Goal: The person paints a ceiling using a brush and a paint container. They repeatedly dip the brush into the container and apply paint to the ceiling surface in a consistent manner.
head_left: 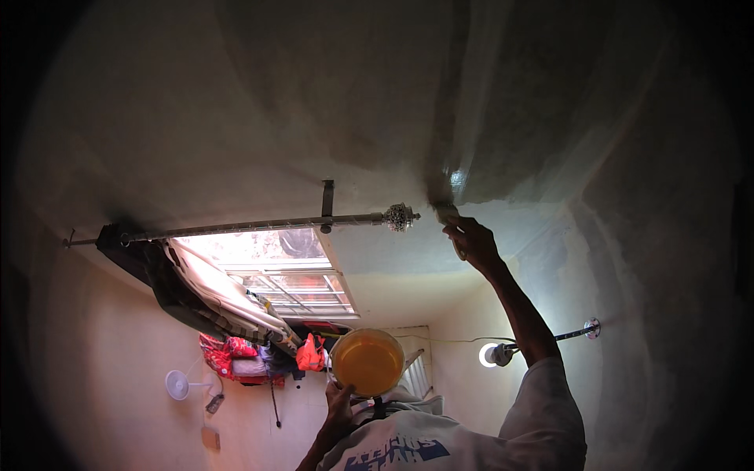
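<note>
My raised right hand is closed around the handle of a paintbrush. The bristles touch the pale wall surface, at the lower end of a dark, wet-looking streak with a shiny spot. Lower down, my left hand grips the rim of a round tub of amber liquid, its thumb at the edge. The tub is near my chest, and its underside is out of sight.
Left of the brush, a metal curtain rod ends in an ornate knob. A bunched curtain hangs beside a bright window. A lit bulb on a bracket is close to my right arm. Bags and a white fan are lower left.
</note>
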`<act>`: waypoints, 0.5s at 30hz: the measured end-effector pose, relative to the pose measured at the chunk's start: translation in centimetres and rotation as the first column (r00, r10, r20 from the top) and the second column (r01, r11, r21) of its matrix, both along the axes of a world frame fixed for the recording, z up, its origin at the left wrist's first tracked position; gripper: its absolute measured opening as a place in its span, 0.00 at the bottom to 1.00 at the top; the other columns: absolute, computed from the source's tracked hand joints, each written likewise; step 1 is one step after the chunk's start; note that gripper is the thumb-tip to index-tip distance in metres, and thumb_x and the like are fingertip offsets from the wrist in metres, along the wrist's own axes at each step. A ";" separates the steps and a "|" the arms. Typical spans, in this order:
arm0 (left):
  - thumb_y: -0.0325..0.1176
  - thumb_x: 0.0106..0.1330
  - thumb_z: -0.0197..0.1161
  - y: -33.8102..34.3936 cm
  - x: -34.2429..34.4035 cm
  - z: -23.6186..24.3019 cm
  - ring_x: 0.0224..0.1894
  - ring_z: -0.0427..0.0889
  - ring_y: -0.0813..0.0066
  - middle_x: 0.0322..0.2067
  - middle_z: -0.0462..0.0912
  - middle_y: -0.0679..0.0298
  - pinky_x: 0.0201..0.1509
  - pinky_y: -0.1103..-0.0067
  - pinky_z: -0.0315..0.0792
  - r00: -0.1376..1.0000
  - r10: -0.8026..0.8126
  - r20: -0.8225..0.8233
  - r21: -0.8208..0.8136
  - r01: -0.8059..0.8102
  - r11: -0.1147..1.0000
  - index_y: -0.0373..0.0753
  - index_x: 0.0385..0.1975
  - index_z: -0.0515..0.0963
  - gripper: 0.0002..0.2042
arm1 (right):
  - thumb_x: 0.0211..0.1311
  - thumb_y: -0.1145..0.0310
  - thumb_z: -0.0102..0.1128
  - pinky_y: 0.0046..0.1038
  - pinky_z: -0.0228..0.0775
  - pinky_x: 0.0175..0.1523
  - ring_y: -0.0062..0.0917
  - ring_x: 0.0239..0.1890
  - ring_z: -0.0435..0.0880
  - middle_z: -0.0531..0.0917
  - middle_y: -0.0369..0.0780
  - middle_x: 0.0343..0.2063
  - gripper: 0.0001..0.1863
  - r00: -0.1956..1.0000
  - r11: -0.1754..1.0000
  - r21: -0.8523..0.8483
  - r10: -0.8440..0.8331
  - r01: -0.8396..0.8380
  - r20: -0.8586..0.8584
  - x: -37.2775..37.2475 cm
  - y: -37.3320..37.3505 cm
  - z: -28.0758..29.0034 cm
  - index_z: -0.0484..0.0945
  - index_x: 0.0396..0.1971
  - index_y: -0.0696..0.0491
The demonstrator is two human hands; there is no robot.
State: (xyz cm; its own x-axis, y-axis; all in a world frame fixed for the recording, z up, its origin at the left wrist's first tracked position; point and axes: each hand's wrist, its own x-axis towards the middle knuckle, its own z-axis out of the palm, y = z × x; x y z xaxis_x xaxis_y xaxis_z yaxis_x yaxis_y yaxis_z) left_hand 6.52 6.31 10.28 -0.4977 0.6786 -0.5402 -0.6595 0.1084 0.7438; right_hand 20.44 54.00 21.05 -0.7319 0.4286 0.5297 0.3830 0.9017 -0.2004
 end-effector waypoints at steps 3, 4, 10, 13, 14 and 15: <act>0.30 0.64 0.64 -0.2 0.0 -0.5 0.40 0.87 0.61 0.42 0.83 0.52 0.43 0.60 0.86 1.000 -0.020 -0.005 -0.004 0.020 1.000 0.29 0.48 0.73 0.16 | 0.57 0.67 0.63 0.32 0.79 0.47 0.34 0.51 0.82 0.83 0.36 0.50 0.11 1.000 0.997 0.072 -0.009 0.009 -0.004 -0.7 0.8 4.0 0.82 0.41 0.42; 0.30 0.64 0.64 -0.2 -0.1 -0.8 0.40 0.87 0.61 0.41 0.83 0.51 0.43 0.60 0.86 1.000 -0.020 -0.007 -0.012 0.020 1.000 0.29 0.48 0.73 0.16 | 0.55 0.68 0.63 0.34 0.79 0.47 0.34 0.53 0.82 0.83 0.36 0.51 0.13 0.999 0.979 0.203 0.029 -0.026 -0.013 -0.6 0.9 5.2 0.81 0.42 0.42; 0.29 0.63 0.64 -1.4 0.0 -6.4 0.39 0.88 0.62 0.40 0.82 0.53 0.42 0.59 0.86 0.998 0.055 0.002 -0.063 -0.055 0.997 0.31 0.48 0.71 0.16 | 0.54 0.72 0.65 0.35 0.78 0.56 0.35 0.58 0.79 0.79 0.39 0.56 0.15 0.996 0.933 0.357 -0.025 0.055 -0.088 -2.0 -2.5 8.6 0.83 0.43 0.43; 0.28 0.63 0.64 -0.5 0.0 -2.8 0.40 0.87 0.61 0.41 0.81 0.54 0.42 0.57 0.86 1.000 0.012 -0.007 -0.008 -0.012 1.000 0.32 0.48 0.69 0.17 | 0.51 0.72 0.67 0.36 0.78 0.55 0.37 0.59 0.78 0.78 0.39 0.56 0.16 0.999 0.941 0.335 -0.038 0.042 -0.020 -2.5 -1.8 3.5 0.81 0.42 0.44; 0.27 0.63 0.64 -0.2 0.0 -2.5 0.41 0.87 0.60 0.42 0.81 0.53 0.42 0.57 0.86 1.000 0.026 -0.006 -0.022 -0.026 0.999 0.32 0.48 0.69 0.16 | 0.50 0.72 0.67 0.36 0.78 0.55 0.37 0.59 0.77 0.78 0.39 0.56 0.16 0.999 0.946 0.323 -0.034 0.039 -0.021 -2.6 -1.4 1.2 0.80 0.41 0.44; 0.27 0.63 0.64 -0.2 0.1 -2.3 0.42 0.87 0.60 0.42 0.80 0.53 0.42 0.57 0.86 0.999 0.042 -0.005 -0.041 -0.043 0.998 0.32 0.48 0.68 0.16 | 0.51 0.72 0.67 0.36 0.78 0.55 0.37 0.60 0.77 0.77 0.38 0.56 0.15 0.999 0.951 0.305 -0.048 0.042 0.013 -2.8 -1.5 0.1 0.80 0.40 0.45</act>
